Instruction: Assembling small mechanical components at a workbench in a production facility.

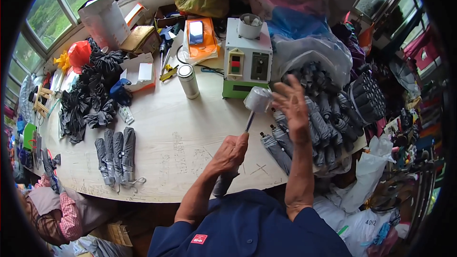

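Observation:
My left hand [232, 153] is closed around a grey folding umbrella [223, 184] in front of my chest. Its folded grey cloth hangs below the fist, while a thin metal shaft [250, 122] rises above it. At the top of the shaft sits a whitish, shiny, rounded end [258, 99], close to the front of a grey and green machine [248, 52]. To the right of that end, my right hand [292, 107] is raised with fingers spread, slightly blurred and holding nothing. Beneath and beside it lies a pile of folded grey umbrellas [323, 119].
Several folded umbrellas [115, 156] lie in a row on the left of the pale table [157, 162]. Beyond them are bunched black cloth [93, 93], an open white box [138, 72] and a metal flask [188, 82]. Another person's checked sleeve [70, 216] shows at lower left.

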A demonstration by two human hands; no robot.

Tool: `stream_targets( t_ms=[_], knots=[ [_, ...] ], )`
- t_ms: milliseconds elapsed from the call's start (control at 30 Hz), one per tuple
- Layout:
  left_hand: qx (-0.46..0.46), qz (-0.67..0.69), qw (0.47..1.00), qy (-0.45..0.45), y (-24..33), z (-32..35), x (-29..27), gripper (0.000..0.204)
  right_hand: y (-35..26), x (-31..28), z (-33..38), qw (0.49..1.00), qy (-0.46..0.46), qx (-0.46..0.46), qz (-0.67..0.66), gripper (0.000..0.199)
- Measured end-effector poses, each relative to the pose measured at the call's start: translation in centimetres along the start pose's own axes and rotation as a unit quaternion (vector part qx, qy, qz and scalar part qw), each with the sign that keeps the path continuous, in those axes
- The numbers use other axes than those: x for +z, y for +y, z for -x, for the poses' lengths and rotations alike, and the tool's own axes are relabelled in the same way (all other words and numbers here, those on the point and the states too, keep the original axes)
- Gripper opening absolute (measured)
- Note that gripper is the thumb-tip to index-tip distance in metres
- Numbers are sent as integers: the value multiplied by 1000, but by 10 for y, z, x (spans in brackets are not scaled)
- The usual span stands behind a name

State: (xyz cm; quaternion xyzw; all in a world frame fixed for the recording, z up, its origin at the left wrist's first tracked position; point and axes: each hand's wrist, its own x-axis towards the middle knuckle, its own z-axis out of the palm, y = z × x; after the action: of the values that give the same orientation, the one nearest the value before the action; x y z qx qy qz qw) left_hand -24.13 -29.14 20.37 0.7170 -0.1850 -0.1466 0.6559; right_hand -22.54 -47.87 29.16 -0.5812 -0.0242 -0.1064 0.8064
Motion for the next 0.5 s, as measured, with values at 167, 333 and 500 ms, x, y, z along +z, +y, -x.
stream_targets(
  t_ms=[167, 333, 500],
  knots=[
    [-209, 283, 913, -206, 17, 14, -41, 56, -26, -3, -3, 787, -59, -355, 501, 46],
    [-268, 430, 776, -376, 11, 24, -46, 59, -51, 33, -13, 543, -245, -534, 600, 34],
    [-266, 433, 744, -433, 20, 26, -37, 60, -47, 35, -11, 511, -329, -445, 658, 20]
  ],
)
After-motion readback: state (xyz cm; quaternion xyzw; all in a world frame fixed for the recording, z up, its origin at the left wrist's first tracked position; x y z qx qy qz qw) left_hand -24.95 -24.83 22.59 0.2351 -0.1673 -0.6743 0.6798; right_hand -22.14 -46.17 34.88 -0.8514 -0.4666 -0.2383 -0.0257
